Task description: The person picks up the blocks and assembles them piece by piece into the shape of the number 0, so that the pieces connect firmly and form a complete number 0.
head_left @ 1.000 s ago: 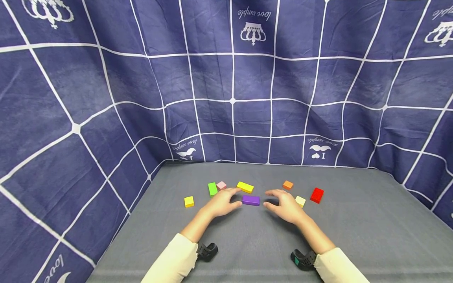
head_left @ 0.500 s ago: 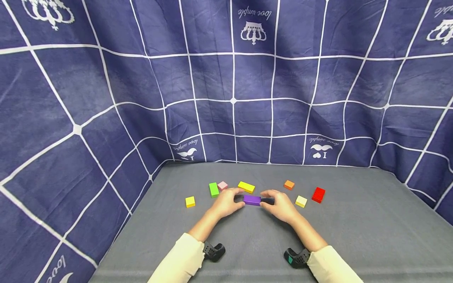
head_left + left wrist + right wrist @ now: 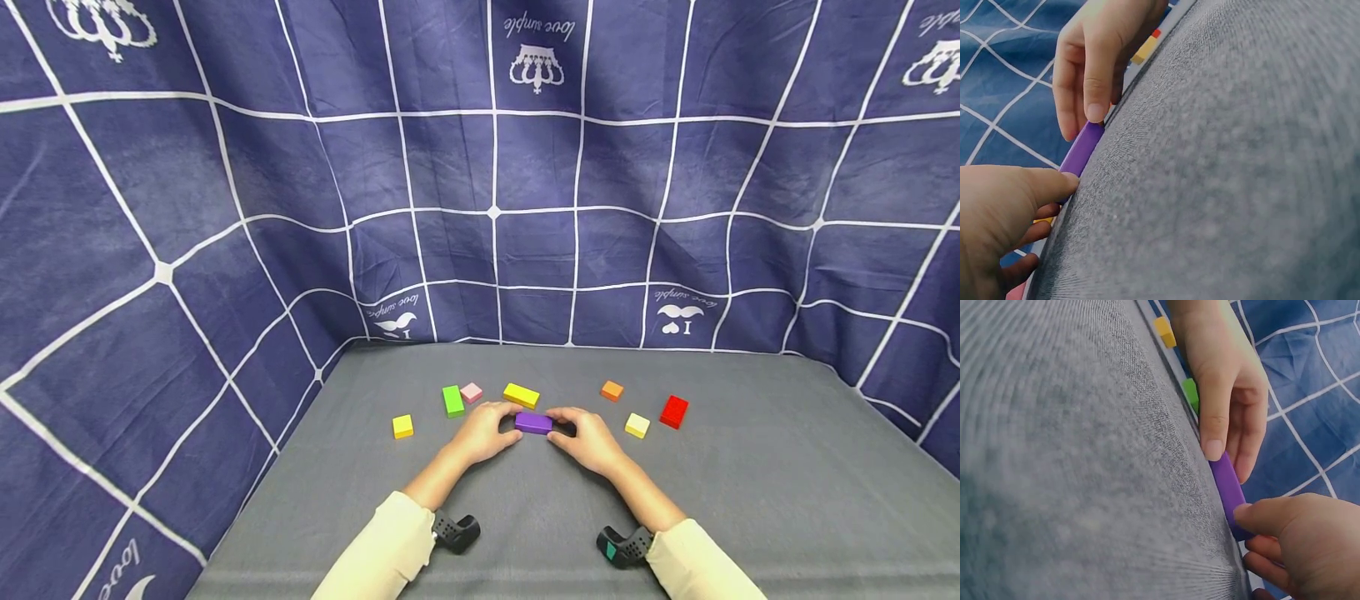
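A purple block lies on the grey cloth in front of me, its long side running left to right. My left hand holds its left end between thumb and fingers. At the other end my right hand grips it the same way. Seen from the left wrist, the thumb of the left hand lies on the near side of the purple block. The right wrist view has the right thumb against the purple block; the fingers behind it are partly hidden.
Just behind the purple block lies a yellow block. Leftward are a pink block, a green block and a yellow cube. On the right are an orange block, a cream block and a red block. A blue curtain hangs behind.
Both hands were apart from the purple block a second ago. They have moved inward to its two ends and now hold it. The block has stayed in about the same place.
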`<move>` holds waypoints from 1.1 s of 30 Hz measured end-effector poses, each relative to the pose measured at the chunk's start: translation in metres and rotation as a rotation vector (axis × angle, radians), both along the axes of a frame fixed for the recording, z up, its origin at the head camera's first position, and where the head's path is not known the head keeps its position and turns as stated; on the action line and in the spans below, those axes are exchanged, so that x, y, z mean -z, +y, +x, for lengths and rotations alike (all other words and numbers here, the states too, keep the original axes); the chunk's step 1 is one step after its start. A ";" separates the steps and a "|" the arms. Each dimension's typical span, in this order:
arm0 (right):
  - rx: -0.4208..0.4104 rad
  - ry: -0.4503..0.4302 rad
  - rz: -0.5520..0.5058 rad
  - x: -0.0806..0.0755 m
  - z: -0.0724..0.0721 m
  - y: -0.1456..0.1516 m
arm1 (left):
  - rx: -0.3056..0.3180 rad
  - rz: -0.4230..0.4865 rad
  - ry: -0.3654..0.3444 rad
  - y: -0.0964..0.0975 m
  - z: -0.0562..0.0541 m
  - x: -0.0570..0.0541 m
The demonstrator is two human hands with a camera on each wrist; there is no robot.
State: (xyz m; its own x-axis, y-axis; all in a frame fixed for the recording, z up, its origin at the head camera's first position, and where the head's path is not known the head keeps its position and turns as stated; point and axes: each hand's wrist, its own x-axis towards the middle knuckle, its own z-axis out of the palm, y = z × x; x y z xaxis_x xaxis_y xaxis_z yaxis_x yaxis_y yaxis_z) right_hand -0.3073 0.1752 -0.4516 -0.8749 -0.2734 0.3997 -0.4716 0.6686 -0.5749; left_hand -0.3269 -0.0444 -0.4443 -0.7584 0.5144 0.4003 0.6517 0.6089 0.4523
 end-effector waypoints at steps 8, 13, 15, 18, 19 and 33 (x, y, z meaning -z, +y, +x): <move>0.029 0.006 -0.011 0.003 -0.002 -0.001 | -0.038 -0.003 -0.015 0.002 -0.003 0.003; 0.048 -0.001 -0.021 0.004 -0.003 -0.001 | -0.040 0.025 -0.020 0.002 -0.003 0.003; 0.054 -0.009 -0.024 0.004 -0.004 -0.001 | -0.037 0.035 -0.022 0.002 -0.003 0.003; 0.047 -0.022 -0.033 0.004 -0.004 -0.001 | -0.035 0.048 -0.037 0.002 -0.002 0.004; 0.042 -0.028 -0.040 0.004 -0.005 -0.001 | -0.036 0.055 -0.046 0.001 -0.002 0.004; -0.025 -0.098 -0.131 -0.001 -0.003 0.003 | -0.022 0.134 -0.067 0.001 0.003 0.000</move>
